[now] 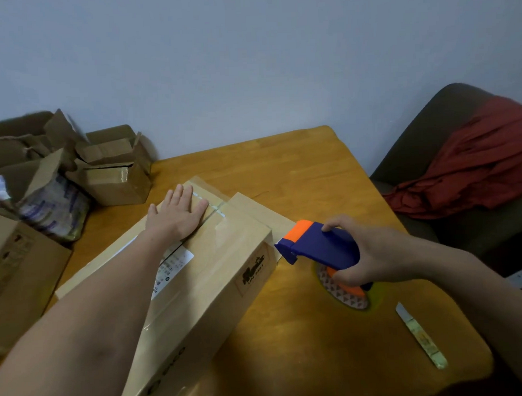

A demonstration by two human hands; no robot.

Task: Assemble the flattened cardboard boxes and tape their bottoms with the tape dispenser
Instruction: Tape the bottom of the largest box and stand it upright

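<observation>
A tan cardboard box lies on the orange wooden desk. The left hand presses flat on its taped flaps; the right hand grips a blue-and-orange tape dispenser just beside the box's right edge.

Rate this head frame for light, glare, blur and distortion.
Head view: dim, flat light, bluish wall; faint sheen on the clear tape along the cardboard box; the open boxes at far left are smeared; wide-angle stretch swells both forearms near the bottom edge; left hand and tape dispenser look fairly sharp.
</observation>
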